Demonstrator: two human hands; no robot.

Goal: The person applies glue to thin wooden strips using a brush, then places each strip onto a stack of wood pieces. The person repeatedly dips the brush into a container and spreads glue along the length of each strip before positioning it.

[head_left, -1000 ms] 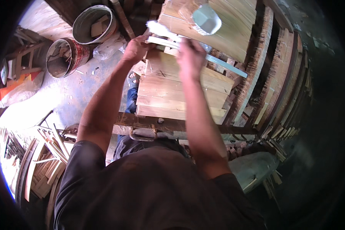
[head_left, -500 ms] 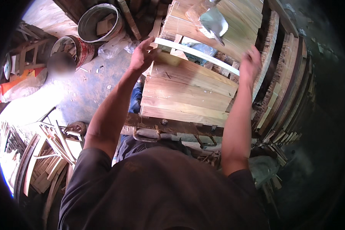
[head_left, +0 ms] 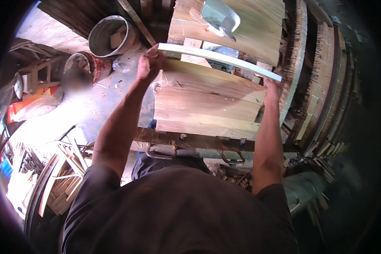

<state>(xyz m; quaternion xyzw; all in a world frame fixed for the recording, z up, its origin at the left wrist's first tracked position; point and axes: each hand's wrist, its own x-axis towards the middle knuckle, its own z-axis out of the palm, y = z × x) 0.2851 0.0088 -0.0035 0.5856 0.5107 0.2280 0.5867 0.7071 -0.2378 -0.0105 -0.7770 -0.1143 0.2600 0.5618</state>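
Observation:
A pale wooden slat spans between my two hands, its light face bright along its length. My left hand is closed around its left end. At the other end, my right hand grips the slat from below, with its fingers partly hidden. Beneath and nearer to me lie several planks side by side on a frame. Beyond the slat is a wider wooden panel with a white scoop-shaped container on it. A gap between planks and panel shows wood offcuts and plastic.
A grey bucket with wood pieces and a red bucket stand at the far left. Rough-edged stacked boards line the right. A rusty metal beam with handles runs before my body. Scrap wood lies lower left.
The slat's right end has come up clear over the planks, and my right hand, blurred before, now holds it from below. My left hand has shifted slightly left. The whole view has tilted slightly.

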